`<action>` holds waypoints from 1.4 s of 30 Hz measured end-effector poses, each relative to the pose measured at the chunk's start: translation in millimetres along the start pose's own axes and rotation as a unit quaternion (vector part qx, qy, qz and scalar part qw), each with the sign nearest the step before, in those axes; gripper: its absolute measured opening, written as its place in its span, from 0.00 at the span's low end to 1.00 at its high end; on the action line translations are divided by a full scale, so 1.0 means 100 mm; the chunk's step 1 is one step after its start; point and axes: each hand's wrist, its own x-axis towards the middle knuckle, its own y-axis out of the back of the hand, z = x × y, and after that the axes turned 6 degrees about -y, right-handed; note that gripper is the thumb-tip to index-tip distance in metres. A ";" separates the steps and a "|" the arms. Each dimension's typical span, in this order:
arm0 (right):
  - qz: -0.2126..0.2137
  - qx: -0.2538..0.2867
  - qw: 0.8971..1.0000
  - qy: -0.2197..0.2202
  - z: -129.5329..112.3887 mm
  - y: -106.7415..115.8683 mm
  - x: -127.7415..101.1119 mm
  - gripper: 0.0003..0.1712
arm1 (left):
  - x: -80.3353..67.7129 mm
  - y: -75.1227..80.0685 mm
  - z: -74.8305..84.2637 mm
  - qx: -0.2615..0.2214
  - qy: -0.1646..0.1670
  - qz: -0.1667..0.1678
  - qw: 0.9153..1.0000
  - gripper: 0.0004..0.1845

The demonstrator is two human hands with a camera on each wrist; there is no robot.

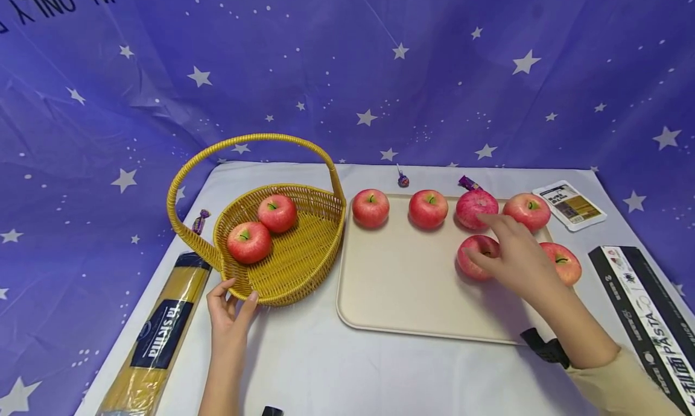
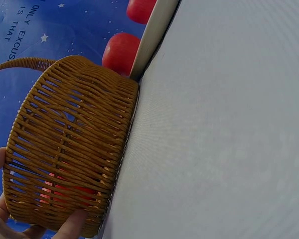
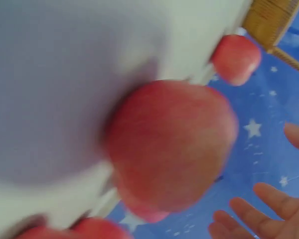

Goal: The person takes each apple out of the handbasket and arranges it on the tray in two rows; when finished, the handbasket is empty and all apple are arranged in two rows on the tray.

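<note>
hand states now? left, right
Left hand: holding the basket rim.
Right hand: open, fingers spread over an apple, not gripping it.

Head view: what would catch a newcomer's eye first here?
Probably the red apples: four in a row along the far edge of the cream tray, two more nearer, where the open right hand hovers over one apple. To the left stands a yellow wicker basket with two apples inside, its near rim held by the left hand. Behind everything hangs a blue star-printed cloth.
</note>
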 end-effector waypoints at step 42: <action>-0.180 0.068 0.979 0.068 -2.75 -1.74 1.48 0.51 | 0.00 0.03 -0.03 0.005 -0.013 -0.001 1.000 0.26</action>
